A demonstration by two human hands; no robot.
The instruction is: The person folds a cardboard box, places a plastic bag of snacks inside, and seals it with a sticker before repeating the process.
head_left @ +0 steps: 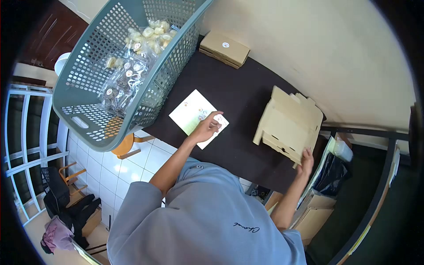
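My left hand (208,127) is over a white printed sheet (187,114) with green shading and small round designs, lying on the dark table. Its fingers are curled in; whether something small is between them I cannot make out. At the table's right side, my right hand (304,163) grips the near corner of a brown cardboard box (293,123), partly unfolded, with flaps and slots showing. The hand hides that corner.
A large grey-green perforated basket (161,73) at the left holds bagged cookies (128,75) and pale bagged pieces (154,33). Stacked brown boxes (224,47), the top one bearing a round label, stand against the wall. Below are a wooden stool (123,145) and tiled floor.
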